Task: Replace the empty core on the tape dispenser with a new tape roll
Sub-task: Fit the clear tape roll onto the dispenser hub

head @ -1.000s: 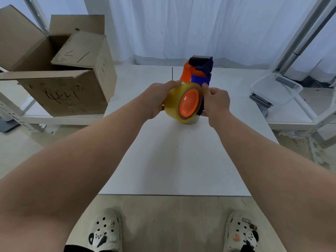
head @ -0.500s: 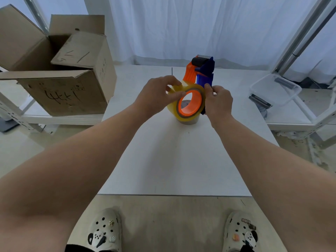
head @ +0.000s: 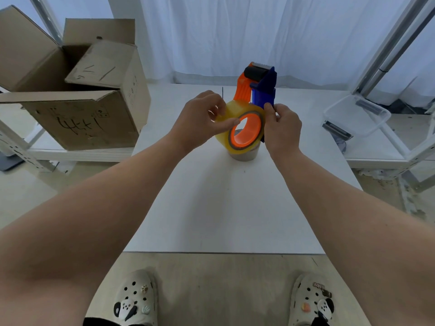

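A blue and orange tape dispenser (head: 262, 87) is held upright above the white table (head: 226, 208), its black roller and toothed blade at the top. A yellowish clear tape roll (head: 235, 147) sits on the dispenser's orange hub. My left hand (head: 200, 121) pinches the roll's upper left edge, thumb across its face. My right hand (head: 281, 128) grips the dispenser's blue frame at the roll's right side. Beneath the roll, a brown cardboard core (head: 244, 156) stands on the table, mostly hidden.
An open cardboard box (head: 77, 102) stands on a low shelf to the left. A clear plastic tub (head: 355, 116) rests on a shelf at the right. White curtains hang behind the table. My two shoes show at the table's near edge.
The dispenser has tilted more upright, so its roller and blade now show. My left hand moved from the roll's back to pinch its upper left edge.
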A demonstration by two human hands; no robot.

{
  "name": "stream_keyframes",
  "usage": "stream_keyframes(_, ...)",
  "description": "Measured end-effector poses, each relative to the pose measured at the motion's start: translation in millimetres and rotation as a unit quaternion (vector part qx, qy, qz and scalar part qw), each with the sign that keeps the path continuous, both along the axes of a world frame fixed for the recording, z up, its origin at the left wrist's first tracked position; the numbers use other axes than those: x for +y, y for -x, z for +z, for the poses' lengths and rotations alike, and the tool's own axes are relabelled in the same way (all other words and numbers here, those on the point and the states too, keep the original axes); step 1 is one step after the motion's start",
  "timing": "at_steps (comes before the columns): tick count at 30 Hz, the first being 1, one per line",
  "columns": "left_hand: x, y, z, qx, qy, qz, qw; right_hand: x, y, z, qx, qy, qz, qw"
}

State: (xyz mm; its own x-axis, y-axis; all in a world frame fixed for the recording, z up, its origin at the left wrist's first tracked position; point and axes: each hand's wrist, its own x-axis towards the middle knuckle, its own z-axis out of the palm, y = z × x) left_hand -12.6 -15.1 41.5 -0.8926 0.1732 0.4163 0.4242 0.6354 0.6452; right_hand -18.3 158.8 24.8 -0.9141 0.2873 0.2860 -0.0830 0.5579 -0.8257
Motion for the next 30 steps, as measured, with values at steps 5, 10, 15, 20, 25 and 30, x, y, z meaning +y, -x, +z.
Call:
stream_keyframes(5, 0.8, -1.9, 2.0, 0.002, -0.01, 0.001, 1.0, -3.1, -0.9, 2.7, -0.001, 0.014, -0.007, 1.0)
stream_keyframes(10, 3.9, -3.0, 4.1, 0.012, -0.002, 0.01, 1.0, -3.0, -1.1, 1.8, -0.003, 0.023, -0.008, 1.0)
stream_keyframes(15, 5.6, -4.2, 4.0, 0.028, -0.011, 0.013, 0.999, -2.3, -2.0, 2.3, -0.003, 0.031, -0.012, 0.999)
stream_keyframes(20, 6.2, -5.6, 4.2, 0.032, -0.017, 0.006, 0.999, -3.8, -2.5, 2.8, -0.012, 0.046, -0.012, 0.999)
stream_keyframes(25, 4.8, -3.7, 3.3, 0.022, -0.013, 0.007, 1.0, -4.3, -3.3, 1.6, -0.014, 0.046, -0.01, 0.999)
stream_keyframes(30, 5.5, -4.8, 2.9, 0.026, -0.007, 0.01, 1.0, -4.7, -3.2, 1.0, -0.009, 0.048, -0.006, 0.999)
